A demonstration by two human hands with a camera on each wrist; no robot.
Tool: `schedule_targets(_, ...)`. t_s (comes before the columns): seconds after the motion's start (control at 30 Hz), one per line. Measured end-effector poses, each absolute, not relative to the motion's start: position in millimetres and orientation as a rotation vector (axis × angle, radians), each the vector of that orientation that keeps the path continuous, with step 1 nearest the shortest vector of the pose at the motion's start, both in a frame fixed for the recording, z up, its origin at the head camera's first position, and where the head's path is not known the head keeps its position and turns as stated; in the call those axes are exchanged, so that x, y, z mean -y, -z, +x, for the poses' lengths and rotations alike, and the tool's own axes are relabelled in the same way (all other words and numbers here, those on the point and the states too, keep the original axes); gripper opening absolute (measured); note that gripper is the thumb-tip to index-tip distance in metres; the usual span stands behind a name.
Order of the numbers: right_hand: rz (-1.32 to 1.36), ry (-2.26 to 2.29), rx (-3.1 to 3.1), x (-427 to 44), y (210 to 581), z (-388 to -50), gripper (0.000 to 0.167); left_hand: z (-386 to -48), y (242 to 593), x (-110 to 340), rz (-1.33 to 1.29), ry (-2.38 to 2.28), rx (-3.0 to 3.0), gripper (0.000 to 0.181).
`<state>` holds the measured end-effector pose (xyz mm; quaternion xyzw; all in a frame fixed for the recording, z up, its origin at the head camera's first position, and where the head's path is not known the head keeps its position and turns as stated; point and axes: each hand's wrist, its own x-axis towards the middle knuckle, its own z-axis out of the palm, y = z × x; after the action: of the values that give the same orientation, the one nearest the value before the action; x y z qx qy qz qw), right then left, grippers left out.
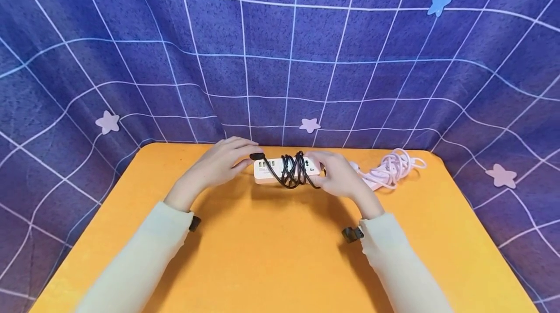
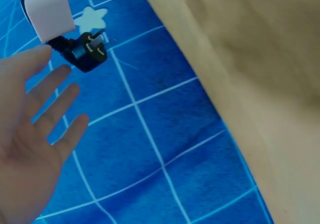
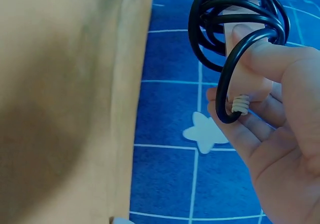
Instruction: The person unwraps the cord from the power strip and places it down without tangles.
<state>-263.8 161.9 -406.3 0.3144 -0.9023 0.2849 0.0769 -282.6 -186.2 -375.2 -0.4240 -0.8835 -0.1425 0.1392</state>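
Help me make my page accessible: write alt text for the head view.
A person's right hand grips one end of a white power strip wrapped in black cord; the left hand is by the plug at the other. Coiled pink cord lies to the right on an orange table.

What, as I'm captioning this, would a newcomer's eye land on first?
Probably the white, oblong plastic power strip wrapped in black round cable, held in the right hand near the far edge of the bright orange tabletop. The left hand is beside the black plug at the strip's left end. Next, the tangled pale pink cord to the right and the blue gridded cloth with pastel stars behind stand out.
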Motion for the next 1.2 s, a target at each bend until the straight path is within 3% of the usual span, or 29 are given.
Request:
schedule_targets(0.47, 0.970, -0.825, 2.694, -173, 390, -242, 0.060, -264, 365, 175, -1.189, 0.472, 2.612, 0.036)
schedule_targets(1.2, 0.980, -0.915, 2.700, -175, 389, -233, 0.060, -254, 381, 170, -1.073, 0.633, 2.690, 0.024)
